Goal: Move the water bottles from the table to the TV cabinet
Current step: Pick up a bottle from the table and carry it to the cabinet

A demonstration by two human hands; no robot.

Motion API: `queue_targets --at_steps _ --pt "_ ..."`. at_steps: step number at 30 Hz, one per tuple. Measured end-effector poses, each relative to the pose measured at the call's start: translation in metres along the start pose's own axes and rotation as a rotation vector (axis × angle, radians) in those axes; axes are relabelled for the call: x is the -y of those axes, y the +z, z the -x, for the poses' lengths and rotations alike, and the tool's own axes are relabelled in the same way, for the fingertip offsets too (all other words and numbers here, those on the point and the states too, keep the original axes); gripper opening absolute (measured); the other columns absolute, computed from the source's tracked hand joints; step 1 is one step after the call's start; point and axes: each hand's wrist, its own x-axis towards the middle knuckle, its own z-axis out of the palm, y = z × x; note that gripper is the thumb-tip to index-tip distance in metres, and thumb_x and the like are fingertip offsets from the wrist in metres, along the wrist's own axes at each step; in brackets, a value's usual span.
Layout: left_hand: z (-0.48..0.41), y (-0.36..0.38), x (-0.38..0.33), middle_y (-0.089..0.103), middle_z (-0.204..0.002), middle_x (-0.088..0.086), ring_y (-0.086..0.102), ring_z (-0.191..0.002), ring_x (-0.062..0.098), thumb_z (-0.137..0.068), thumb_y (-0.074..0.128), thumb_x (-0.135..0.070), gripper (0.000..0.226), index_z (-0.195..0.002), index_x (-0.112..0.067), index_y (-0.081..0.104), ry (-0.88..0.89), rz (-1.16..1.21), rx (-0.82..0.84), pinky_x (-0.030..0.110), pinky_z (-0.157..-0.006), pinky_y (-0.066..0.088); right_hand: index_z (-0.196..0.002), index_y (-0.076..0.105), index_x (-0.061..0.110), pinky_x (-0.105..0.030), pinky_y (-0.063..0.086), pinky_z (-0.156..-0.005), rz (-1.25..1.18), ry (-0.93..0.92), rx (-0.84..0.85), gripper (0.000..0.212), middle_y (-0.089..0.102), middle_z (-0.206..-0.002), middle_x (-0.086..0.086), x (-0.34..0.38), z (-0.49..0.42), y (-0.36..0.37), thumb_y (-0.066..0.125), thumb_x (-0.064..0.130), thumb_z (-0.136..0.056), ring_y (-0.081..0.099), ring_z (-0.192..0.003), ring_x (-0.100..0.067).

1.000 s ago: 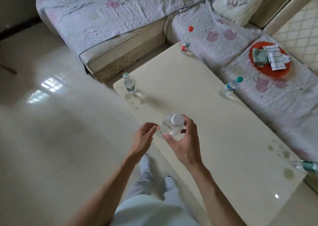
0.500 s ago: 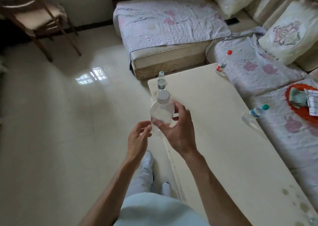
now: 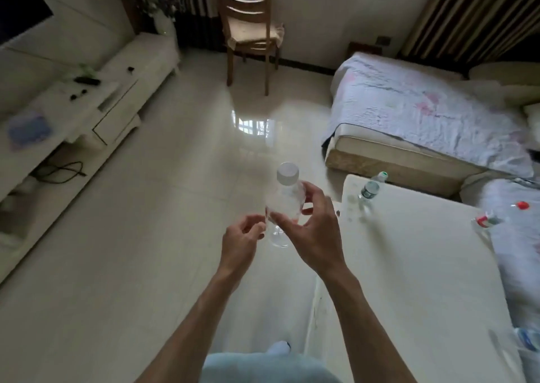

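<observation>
Tiled floor (image 3: 146, 266) below. Grips clear bottle (image 3: 287, 198) upright at centre, curled fingers of right hand (image 3: 314, 233); left hand (image 3: 238, 244) loosely curled beside base, holding nothing. TV cabinet (image 3: 122, 70) upper left, well apart.

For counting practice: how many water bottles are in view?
4. A white-capped bottle in the right hand; a green-capped bottle and a red-capped bottle on the table; a blurred bottle at the lower-right edge. Others may lie out of frame.
</observation>
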Motion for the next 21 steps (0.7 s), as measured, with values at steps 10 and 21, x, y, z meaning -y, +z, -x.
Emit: queue_targets --at_steps 10,21 --pt "0.002 -0.190 0.019 0.075 -0.093 0.004 0.071 -0.088 0.022 -0.090 0.059 -0.012 0.014 -0.098 -0.010 0.071 -0.025 0.075 -0.262 0.035 -0.085 0.057 -0.133 0.045 0.025 -0.026 0.053 -0.083 0.019 -0.192 0.277 0.078 0.054 -0.119 0.010 0.117 0.014 0.158 0.078 0.055 -0.068 0.058 -0.099 -0.010" --pt "0.029 -0.423 0.069 0.073 -0.083 0.001 0.069 -0.084 0.022 -0.093 0.056 -0.015 0.015 -0.087 -0.013 0.069 -0.044 0.090 -0.571 0.037 -0.082 0.054 -0.135 0.042 0.024 -0.026 0.052 -0.085 0.030 -0.343 0.638 0.078 0.054 -0.125 0.003 0.263 0.073 0.352 0.080 0.043 -0.070 0.056 -0.099 -0.009"
